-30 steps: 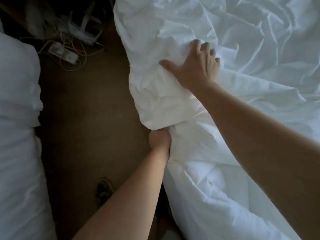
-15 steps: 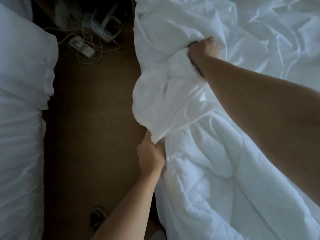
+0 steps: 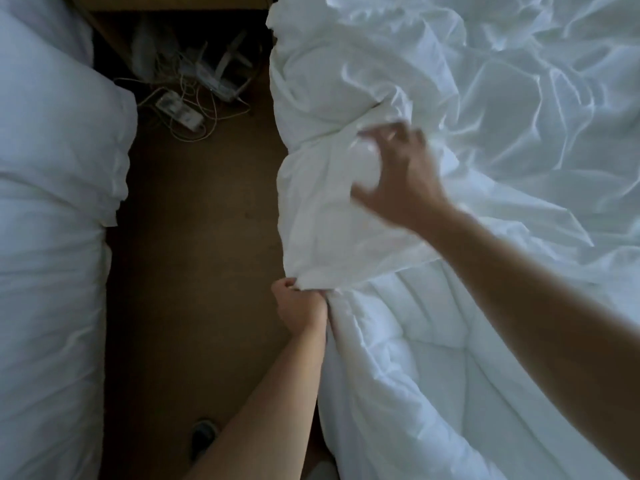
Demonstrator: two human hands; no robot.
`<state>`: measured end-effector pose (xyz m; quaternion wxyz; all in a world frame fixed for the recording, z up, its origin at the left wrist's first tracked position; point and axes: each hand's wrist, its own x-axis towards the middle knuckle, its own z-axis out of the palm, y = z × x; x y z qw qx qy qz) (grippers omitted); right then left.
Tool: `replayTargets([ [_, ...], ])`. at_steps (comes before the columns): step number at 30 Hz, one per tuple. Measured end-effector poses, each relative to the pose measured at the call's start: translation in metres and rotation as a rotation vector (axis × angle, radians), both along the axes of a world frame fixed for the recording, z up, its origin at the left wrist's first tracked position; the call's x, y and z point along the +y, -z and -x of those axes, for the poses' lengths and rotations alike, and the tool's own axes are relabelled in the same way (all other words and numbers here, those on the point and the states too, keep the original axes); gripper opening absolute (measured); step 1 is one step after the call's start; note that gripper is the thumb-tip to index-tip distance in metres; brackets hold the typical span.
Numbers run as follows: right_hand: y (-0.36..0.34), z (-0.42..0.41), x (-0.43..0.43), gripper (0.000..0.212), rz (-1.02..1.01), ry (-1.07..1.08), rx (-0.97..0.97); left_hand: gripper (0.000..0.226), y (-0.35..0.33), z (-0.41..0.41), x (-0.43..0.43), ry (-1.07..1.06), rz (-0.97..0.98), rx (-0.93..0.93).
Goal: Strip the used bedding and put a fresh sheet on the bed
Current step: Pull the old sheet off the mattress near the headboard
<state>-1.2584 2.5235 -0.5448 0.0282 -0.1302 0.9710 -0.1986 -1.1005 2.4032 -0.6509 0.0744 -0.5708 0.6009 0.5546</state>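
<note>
A crumpled white duvet cover (image 3: 485, 98) lies bunched over the upper part of the bed on the right. Below it the quilted white duvet (image 3: 415, 393) is bared. My left hand (image 3: 301, 306) is closed on the cover's lower edge at the side of the bed, where cover and duvet meet. My right hand (image 3: 398, 174) hovers over the bunched cover, blurred by motion, fingers spread and curled, holding nothing.
A second bed with white bedding (image 3: 52, 237) fills the left side. Brown carpet (image 3: 194, 254) runs between the two beds. A power strip and tangled cables (image 3: 183, 109) lie on the floor at the far end. A dark shoe (image 3: 202, 434) is by my left arm.
My right hand has let go of the bunched cover it was gripping and has drawn back towards me with fingers spread. My left hand keeps its hold on the edge.
</note>
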Motion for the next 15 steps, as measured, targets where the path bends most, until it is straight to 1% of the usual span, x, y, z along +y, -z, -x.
replayTargets([
  [1,0.003,-0.038,-0.001,0.088,-0.115,-0.206,-0.047,0.023,0.007,0.009,0.000,-0.071,-0.075,0.008],
  [2,0.011,-0.070,-0.001,0.094,-0.284,-0.341,-0.149,0.023,0.015,0.016,0.001,-0.106,-0.115,0.001],
  [3,0.022,-0.094,-0.002,0.092,-0.444,-0.380,-0.258,0.024,0.020,0.023,0.001,-0.107,-0.123,-0.023],
  [4,0.034,-0.110,-0.002,0.077,-0.533,-0.339,-0.296,0.027,0.026,0.028,0.001,-0.106,-0.116,-0.068],
  [5,0.044,-0.117,-0.002,0.053,-0.576,-0.275,-0.266,0.030,0.030,0.033,0.000,-0.098,-0.086,-0.130],
  [6,0.052,-0.118,-0.003,0.031,-0.586,-0.244,-0.216,0.033,0.034,0.035,-0.001,-0.083,-0.034,-0.206],
  [7,0.058,-0.116,-0.002,0.018,-0.583,-0.237,-0.185,0.036,0.035,0.033,-0.003,-0.057,0.019,-0.276],
  [8,0.063,-0.114,0.000,0.013,-0.586,-0.234,-0.172,0.038,0.035,0.029,-0.003,-0.005,0.075,-0.307],
  [9,0.067,-0.111,0.001,0.010,-0.585,-0.225,-0.173,0.038,0.032,0.020,-0.003,0.096,0.120,-0.282],
  [10,0.070,-0.110,0.003,0.008,-0.570,-0.210,-0.159,0.035,0.030,0.008,-0.001,0.240,0.160,-0.220],
  [12,0.070,-0.109,0.005,0.007,-0.537,-0.167,-0.155,0.024,0.027,-0.021,0.007,0.504,0.298,-0.072],
  [13,0.069,-0.109,0.005,0.008,-0.513,-0.145,-0.154,0.021,0.023,-0.034,0.010,0.588,0.390,-0.001],
  [15,0.062,-0.111,0.006,0.005,-0.425,-0.134,-0.062,0.024,0.013,-0.053,0.014,0.664,0.538,0.098],
])
